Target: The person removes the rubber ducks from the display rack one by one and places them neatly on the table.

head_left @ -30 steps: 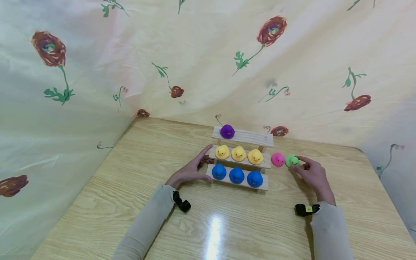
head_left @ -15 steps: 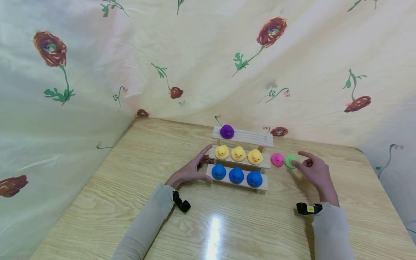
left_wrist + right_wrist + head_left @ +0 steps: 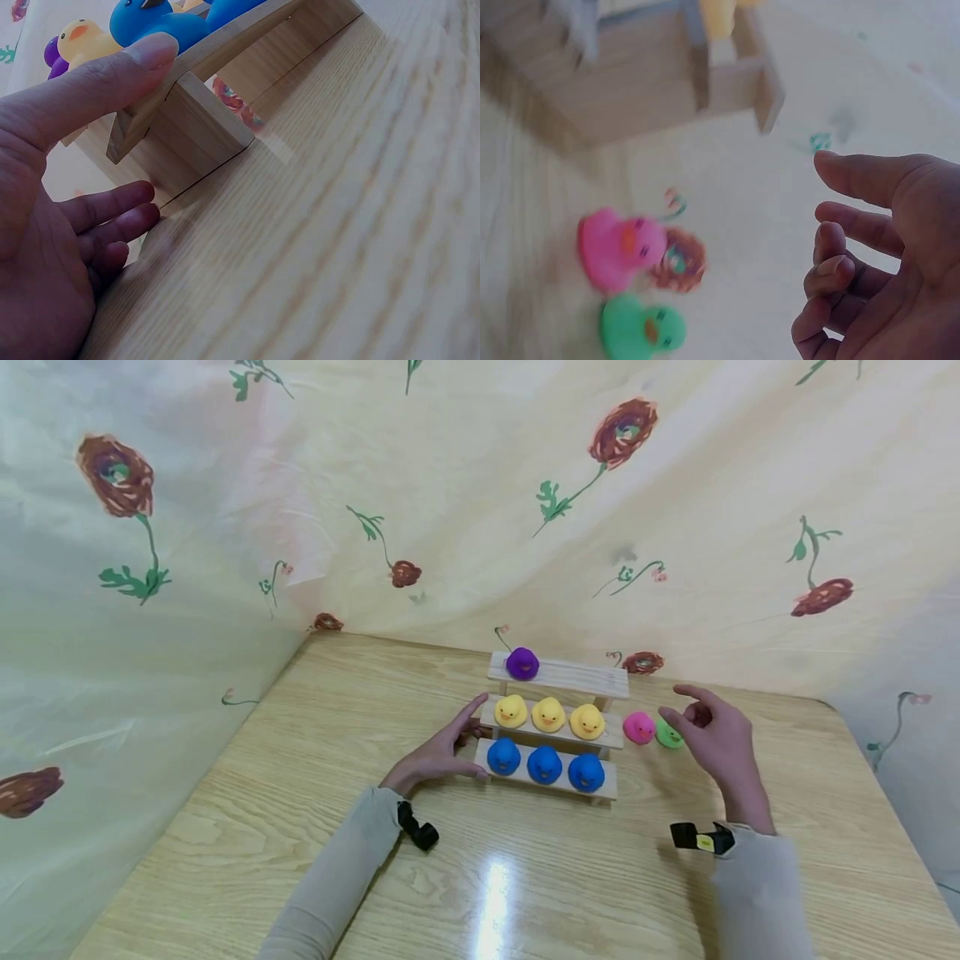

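A three-tier wooden stand [image 3: 577, 676] holds rubber ducks: one purple duck [image 3: 522, 664] on top, three yellow ducks [image 3: 548, 716] in the middle, three blue ducks [image 3: 544, 766] below. My left hand [image 3: 437, 755] spans its left end with thumb and index finger spread. In the left wrist view that thumb lies on the bottom board's end, and the other fingers rest loosely beside the stand's leg [image 3: 199, 124]. Right of the stand, a pink duck [image 3: 640, 727] sits beside a green duck [image 3: 670, 737]. My right hand [image 3: 720, 743] is raised over the green duck, partly covering it, holding nothing.
The wood-grain table [image 3: 420, 893] stretches out around the stand. A flowered cloth [image 3: 465, 510] hangs along its back and left sides, close behind the top tier. Each wrist wears a black camera strap [image 3: 417, 828].
My right hand has let go of the green duck, lifting up and away from it. The green duck stays beside the pink one. The left hand keeps its place at the stand.
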`<action>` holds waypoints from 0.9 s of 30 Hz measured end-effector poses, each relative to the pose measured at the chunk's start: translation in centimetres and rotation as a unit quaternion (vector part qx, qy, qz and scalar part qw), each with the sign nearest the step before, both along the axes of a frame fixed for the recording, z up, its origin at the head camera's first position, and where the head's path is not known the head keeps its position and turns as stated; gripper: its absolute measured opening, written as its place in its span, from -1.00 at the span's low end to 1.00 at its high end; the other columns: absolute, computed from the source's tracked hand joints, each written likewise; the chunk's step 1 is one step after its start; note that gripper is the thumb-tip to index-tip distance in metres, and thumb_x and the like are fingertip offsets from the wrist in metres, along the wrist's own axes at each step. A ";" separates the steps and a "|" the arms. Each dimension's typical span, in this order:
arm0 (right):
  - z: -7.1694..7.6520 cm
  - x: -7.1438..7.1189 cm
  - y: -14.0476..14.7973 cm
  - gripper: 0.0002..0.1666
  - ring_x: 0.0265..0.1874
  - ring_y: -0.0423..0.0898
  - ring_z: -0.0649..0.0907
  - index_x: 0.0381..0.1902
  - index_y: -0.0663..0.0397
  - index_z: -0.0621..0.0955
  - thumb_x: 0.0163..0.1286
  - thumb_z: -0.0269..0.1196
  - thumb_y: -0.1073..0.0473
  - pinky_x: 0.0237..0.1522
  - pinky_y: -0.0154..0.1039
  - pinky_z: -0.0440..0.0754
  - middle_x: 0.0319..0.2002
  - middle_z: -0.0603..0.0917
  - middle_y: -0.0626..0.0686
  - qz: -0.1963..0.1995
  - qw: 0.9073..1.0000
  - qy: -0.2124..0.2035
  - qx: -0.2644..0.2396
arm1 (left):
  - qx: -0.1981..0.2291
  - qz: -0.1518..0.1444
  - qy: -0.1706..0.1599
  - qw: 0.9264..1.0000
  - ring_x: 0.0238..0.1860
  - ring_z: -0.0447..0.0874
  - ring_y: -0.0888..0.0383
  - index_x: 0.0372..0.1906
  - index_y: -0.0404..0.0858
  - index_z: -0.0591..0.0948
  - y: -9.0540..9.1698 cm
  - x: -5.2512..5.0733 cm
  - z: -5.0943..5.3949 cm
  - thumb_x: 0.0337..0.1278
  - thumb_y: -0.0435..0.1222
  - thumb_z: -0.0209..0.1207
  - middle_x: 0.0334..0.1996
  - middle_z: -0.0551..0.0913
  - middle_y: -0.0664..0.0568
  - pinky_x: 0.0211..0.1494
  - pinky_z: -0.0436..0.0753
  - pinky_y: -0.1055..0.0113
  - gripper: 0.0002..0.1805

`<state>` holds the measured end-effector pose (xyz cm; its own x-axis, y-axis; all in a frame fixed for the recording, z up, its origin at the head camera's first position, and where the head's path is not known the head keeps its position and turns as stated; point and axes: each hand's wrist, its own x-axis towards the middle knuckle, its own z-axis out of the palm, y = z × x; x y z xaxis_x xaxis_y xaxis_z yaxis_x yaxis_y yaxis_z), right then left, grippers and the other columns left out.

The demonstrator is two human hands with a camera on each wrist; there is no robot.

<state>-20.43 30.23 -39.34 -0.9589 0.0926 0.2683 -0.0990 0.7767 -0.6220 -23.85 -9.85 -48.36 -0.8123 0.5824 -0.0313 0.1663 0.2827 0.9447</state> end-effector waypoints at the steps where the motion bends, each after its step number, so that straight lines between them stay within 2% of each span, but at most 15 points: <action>1: 0.3 0.0 -0.5 -0.47 -0.48 -0.23 0.39 0.23 0.16 0.59 0.43 0.29 -0.01 -0.50 -0.41 0.34 -0.40 0.53 0.07 0.002 1.000 0.006 -0.002 | 0.000 0.000 0.000 1.000 0.51 0.21 -0.09 0.58 0.39 -0.17 0.0 0.0 0.0 -0.02 -0.24 0.51 0.53 0.20 -0.12 0.60 0.14 -0.11 0.29; 6: 1.4 -0.1 -2.6 -0.49 -0.44 -0.18 0.40 0.23 0.13 0.59 0.42 0.29 0.00 -0.47 -0.43 0.34 -0.39 0.52 0.07 0.021 0.999 0.024 -0.020 | -0.001 0.001 0.003 1.000 0.51 0.22 -0.10 0.57 0.41 -0.17 0.0 0.1 -0.1 -0.03 -0.25 0.50 0.53 0.20 -0.14 0.59 0.16 -0.11 0.29; 13: 2.6 -0.9 -5.2 -0.55 -0.45 -0.13 0.41 0.18 0.09 0.63 0.40 0.32 0.04 -0.49 -0.40 0.32 -0.42 0.51 0.08 0.053 0.998 0.024 -0.026 | -0.003 0.002 0.003 1.000 0.52 0.21 -0.10 0.57 0.43 -0.17 -0.1 0.2 -0.2 -0.03 -0.23 0.51 0.52 0.21 -0.16 0.60 0.14 -0.13 0.29; 16: 3.0 -1.4 -6.3 -0.54 -0.44 -0.12 0.42 0.19 0.13 0.62 0.40 0.32 0.06 -0.47 -0.40 0.34 -0.41 0.52 0.09 0.074 0.997 0.025 -0.027 | -0.003 0.005 0.001 1.000 0.51 0.21 -0.09 0.56 0.47 -0.17 -0.1 0.3 -0.1 -0.04 -0.21 0.52 0.51 0.23 -0.15 0.60 0.14 -0.12 0.30; 27: 3.8 -3.5 -9.9 -0.46 -0.42 -0.02 0.47 0.27 0.18 0.55 0.41 0.31 0.07 -0.42 -0.36 0.42 -0.38 0.59 0.15 0.133 0.991 -0.009 -0.018 | 0.001 0.001 -0.002 1.000 0.55 0.17 -0.11 0.56 0.45 -0.17 -0.1 0.3 0.0 -0.06 -0.17 0.53 0.55 0.17 -0.15 0.60 0.12 -0.13 0.30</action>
